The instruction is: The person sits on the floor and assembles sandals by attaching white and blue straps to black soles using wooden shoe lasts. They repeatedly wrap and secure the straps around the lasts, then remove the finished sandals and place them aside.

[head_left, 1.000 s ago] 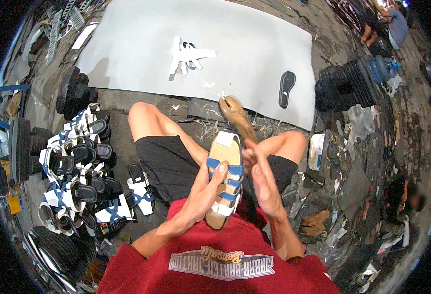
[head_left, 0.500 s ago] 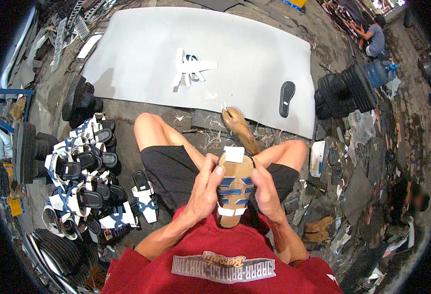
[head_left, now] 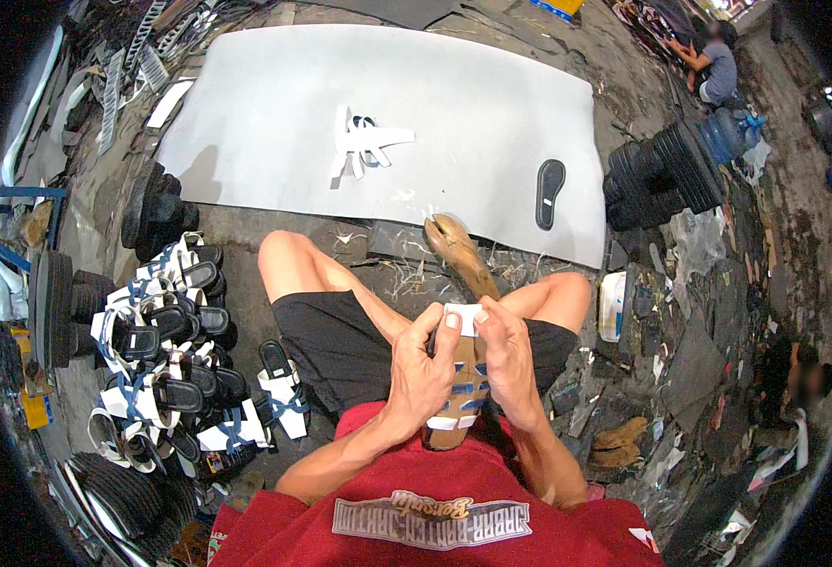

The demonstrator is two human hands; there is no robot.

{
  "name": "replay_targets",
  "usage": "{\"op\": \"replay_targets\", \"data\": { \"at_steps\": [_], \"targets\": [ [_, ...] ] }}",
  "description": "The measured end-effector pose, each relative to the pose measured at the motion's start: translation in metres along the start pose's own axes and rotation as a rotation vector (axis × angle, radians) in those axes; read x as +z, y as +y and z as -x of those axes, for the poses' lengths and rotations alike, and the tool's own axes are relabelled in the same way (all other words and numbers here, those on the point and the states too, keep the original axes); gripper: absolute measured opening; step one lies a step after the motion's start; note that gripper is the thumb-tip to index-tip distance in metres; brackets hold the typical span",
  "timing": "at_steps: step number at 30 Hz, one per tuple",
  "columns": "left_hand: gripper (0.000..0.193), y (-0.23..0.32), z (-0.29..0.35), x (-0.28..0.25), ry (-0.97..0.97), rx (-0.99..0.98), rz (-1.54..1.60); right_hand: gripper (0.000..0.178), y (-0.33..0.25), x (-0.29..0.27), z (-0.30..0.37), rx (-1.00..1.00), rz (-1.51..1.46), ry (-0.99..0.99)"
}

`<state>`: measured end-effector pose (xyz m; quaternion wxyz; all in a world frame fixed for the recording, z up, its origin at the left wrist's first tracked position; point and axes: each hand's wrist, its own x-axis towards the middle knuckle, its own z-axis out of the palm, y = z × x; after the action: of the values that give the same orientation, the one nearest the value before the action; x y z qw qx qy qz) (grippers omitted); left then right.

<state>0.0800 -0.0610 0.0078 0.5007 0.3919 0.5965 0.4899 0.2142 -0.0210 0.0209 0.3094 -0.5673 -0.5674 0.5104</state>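
Observation:
A half-made sandal (head_left: 467,380) stands over my lap with its brown underside toward me. Blue and white strap ends lie folded across that underside, and a wide white strap end (head_left: 463,318) sits at the top. My left hand (head_left: 420,376) grips its left edge, the thumb near the white end. On the opposite edge my right hand (head_left: 512,364) is closed, thumb and fingers pressed by the same white end. The fingers behind the sandal are hidden. Just beyond lies a brown wooden piece with a split end (head_left: 454,248).
A large pale sheet (head_left: 274,85) bears white cut straps (head_left: 371,142) and a black insole (head_left: 550,194). Left of me are piled white-and-blue sandals (head_left: 161,378) and a separate sandal (head_left: 284,389). Black sole stacks (head_left: 667,175) stand right, scraps (head_left: 690,350) nearer; another person (head_left: 719,74) sits far right.
Both hands have moved up along the sandal to its white top end. My right hand has come inward, covering more of the sole. The sandal sits slightly lower and farther right.

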Motion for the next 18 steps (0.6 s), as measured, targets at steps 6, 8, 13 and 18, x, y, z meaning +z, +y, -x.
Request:
{"op": "replay_targets", "data": {
  "at_steps": [6,8,13,18],
  "targets": [
    [0.031,-0.037,-0.007,-0.005,0.139,-0.053,0.471,0.059,0.042,-0.007,-0.012,-0.001,-0.417,-0.225],
    [0.047,-0.039,-0.012,-0.018,0.23,-0.237,0.749,0.057,0.092,-0.016,-0.009,0.135,-0.362,-0.243],
    [0.079,-0.033,-0.032,-0.043,0.047,-0.372,1.162,0.069,0.115,-0.003,0.021,0.102,-0.475,-0.497],
    [0.103,-0.026,-0.037,-0.039,-0.022,0.102,1.108,0.074,0.011,-0.001,0.01,-0.118,-0.282,-0.281]
  ]
}}
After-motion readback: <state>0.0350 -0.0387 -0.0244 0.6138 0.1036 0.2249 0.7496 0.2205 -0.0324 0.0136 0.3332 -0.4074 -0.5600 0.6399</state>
